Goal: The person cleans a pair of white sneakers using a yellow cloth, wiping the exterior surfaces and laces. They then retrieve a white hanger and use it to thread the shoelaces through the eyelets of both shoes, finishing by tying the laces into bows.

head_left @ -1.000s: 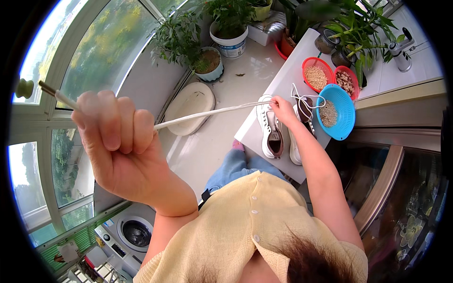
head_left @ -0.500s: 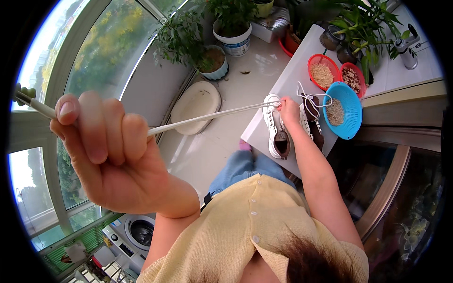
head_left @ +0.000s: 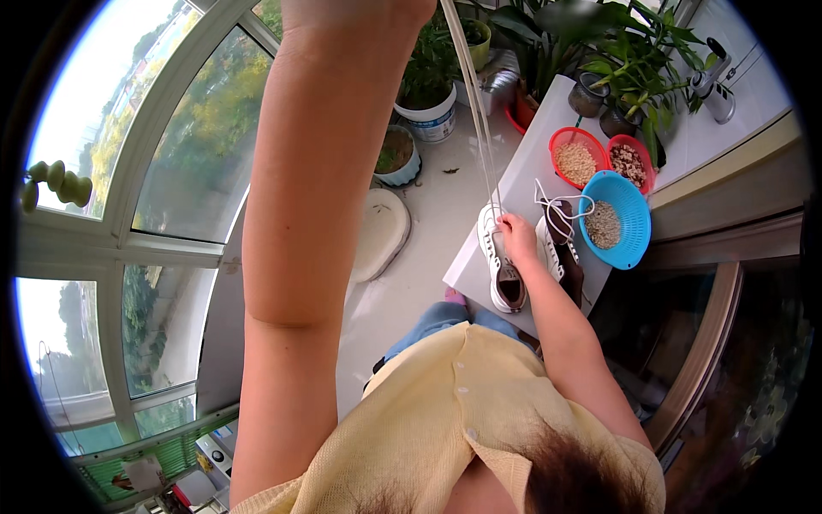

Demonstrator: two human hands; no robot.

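Note:
My left forearm (head_left: 295, 171) rises up the picture, and its hand passes beyond the top edge, fingers hidden. Beside it a white shoelace (head_left: 471, 77) runs taut in two strands from the top edge down to a white sneaker (head_left: 505, 274) with a brown lining. The sneaker lies with its opening toward me. My right hand (head_left: 519, 240) has its fingers closed in a pinch at the sneaker's inner side, right by the lacing. To its right lies the second sneaker (head_left: 548, 254), white and brown, its loose lace (head_left: 548, 199) looped on top.
The sneakers lie on a white countertop (head_left: 467, 267). Beyond them are a blue basket (head_left: 638, 214) and two red baskets (head_left: 556, 140) with grainy contents. Glass jars with plants, a faucet (head_left: 717, 92), floor pots (head_left: 432, 120) and an oval pale slab (head_left: 381, 236) surround it. Windows line the left.
My left hand has gone from the left side up past the top edge, and the lace has swung from sideways to upward. My right hand stays at the sneaker.

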